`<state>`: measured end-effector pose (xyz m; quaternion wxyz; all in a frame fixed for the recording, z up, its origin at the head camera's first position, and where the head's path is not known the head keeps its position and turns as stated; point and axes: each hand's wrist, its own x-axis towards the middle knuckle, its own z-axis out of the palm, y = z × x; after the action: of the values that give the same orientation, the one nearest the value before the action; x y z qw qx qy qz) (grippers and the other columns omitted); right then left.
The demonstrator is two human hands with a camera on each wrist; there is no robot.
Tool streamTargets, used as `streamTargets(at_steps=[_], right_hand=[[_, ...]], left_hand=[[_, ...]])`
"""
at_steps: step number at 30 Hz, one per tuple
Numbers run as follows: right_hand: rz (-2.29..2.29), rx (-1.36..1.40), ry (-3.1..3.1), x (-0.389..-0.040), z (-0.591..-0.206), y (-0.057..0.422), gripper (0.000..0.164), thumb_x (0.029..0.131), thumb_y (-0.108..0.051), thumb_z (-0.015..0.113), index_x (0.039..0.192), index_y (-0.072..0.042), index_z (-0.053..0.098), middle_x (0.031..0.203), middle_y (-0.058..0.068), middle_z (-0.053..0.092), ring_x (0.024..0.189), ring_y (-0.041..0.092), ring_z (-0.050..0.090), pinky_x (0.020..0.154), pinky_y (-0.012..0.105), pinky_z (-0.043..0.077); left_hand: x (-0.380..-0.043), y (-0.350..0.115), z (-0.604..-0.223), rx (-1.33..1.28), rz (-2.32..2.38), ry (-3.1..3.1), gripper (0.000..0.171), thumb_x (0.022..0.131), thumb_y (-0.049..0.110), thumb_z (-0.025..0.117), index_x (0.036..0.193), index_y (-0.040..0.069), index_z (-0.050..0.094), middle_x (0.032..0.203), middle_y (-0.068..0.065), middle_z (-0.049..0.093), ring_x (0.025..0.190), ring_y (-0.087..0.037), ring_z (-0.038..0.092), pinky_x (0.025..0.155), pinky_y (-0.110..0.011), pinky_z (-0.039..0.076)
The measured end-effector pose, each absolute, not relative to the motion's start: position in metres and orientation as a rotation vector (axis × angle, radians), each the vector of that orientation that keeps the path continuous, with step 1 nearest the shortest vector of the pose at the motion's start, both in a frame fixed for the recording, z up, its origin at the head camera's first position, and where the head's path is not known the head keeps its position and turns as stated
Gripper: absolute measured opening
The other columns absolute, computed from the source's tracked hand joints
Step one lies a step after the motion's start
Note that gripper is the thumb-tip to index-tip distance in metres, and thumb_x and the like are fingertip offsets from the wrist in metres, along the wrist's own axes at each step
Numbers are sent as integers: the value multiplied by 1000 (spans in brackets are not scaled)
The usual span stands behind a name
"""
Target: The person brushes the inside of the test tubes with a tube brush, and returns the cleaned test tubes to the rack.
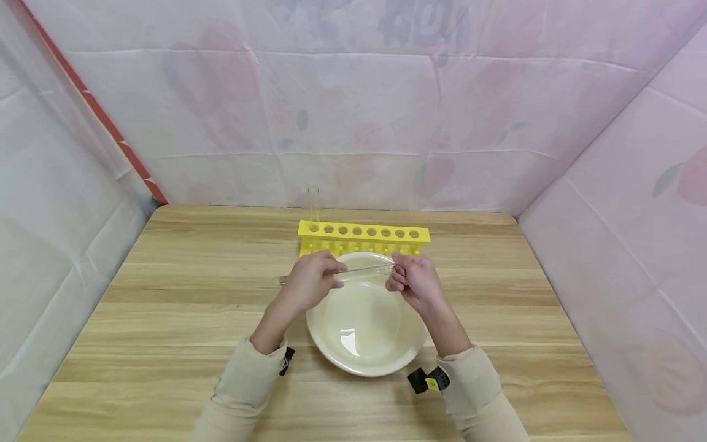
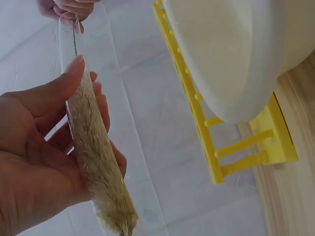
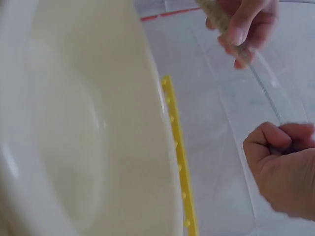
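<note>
My left hand [image 1: 310, 281] grips a clear glass test tube [image 2: 64, 46] between thumb and fingers, above the back part of a cream basin [image 1: 326, 344]. Inside the tube sit the pale bristles of a test tube brush [image 2: 98, 152], as the left wrist view shows. Its twisted wire stem [image 3: 266, 92] runs out through the tube's mouth toward my right hand [image 1: 418, 283]. There my right fingers are curled round the end of the wire, close to the mouth. The tube lies nearly level between both hands, its closed end past my left hand.
Behind the basin stands a yellow test tube rack [image 1: 364, 231] with a row of holes. Another clear test tube [image 1: 313, 205] stands upright in its leftmost hole. The wooden table [image 1: 182, 307] is bounded by pale cloth walls [image 1: 342, 110] at the back and sides.
</note>
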<state>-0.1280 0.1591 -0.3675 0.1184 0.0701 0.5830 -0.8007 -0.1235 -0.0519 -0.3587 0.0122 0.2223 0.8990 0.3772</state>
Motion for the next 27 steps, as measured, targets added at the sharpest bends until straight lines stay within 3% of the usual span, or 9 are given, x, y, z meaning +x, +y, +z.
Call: streamTargets(at_steps=[5, 9, 12, 15, 22, 27], right_hand=[[-2222, -171, 2057, -128, -376, 167, 44, 97, -9, 44, 54, 1, 39, 52, 5, 41, 49, 16, 45, 55, 25, 45], [-2141, -524, 2306, -128, -382, 174, 40, 96, -5, 45, 57, 5, 47, 56, 12, 49, 53, 21, 53, 57, 28, 49], [-2140, -634, 2357, -127, -383, 175, 38, 95, -1, 45, 57, 6, 48, 56, 15, 50, 53, 22, 53, 56, 28, 49], [-2167, -498, 2281, -126, -380, 173, 41, 95, -4, 45, 55, 4, 45, 53, 11, 46, 50, 19, 51, 54, 27, 47], [-2336, 156, 1795, -126, -367, 164, 48, 96, -4, 42, 49, -6, 33, 47, 1, 32, 40, 12, 34, 49, 24, 38], [-2348, 224, 1675, -127, -364, 166, 48, 96, -4, 40, 50, -8, 32, 46, -1, 29, 39, 11, 32, 51, 24, 34]], left_hand=[[-126, -60, -361, 755, 1260, 2651, 21, 80, 7, 68, 100, 2, 68, 83, -1, 61, 74, -12, 52, 67, -26, 45], [-127, -66, -362, 857, 1311, 2529, 21, 84, 8, 65, 102, -1, 67, 89, -6, 64, 81, -16, 56, 72, -27, 47], [-127, -69, -362, 877, 1331, 2495, 21, 84, 8, 64, 103, -1, 66, 92, -8, 65, 84, -17, 57, 74, -28, 47], [-126, -68, -364, 841, 1312, 2557, 21, 82, 8, 66, 101, 0, 68, 87, -5, 64, 80, -15, 55, 71, -27, 47], [-121, -59, -364, 723, 1198, 2796, 22, 74, 6, 74, 96, 5, 71, 83, -1, 62, 71, -13, 52, 64, -25, 44], [-120, -62, -365, 738, 1196, 2801, 22, 75, 6, 73, 97, 4, 70, 84, -2, 62, 73, -14, 54, 66, -27, 45]])
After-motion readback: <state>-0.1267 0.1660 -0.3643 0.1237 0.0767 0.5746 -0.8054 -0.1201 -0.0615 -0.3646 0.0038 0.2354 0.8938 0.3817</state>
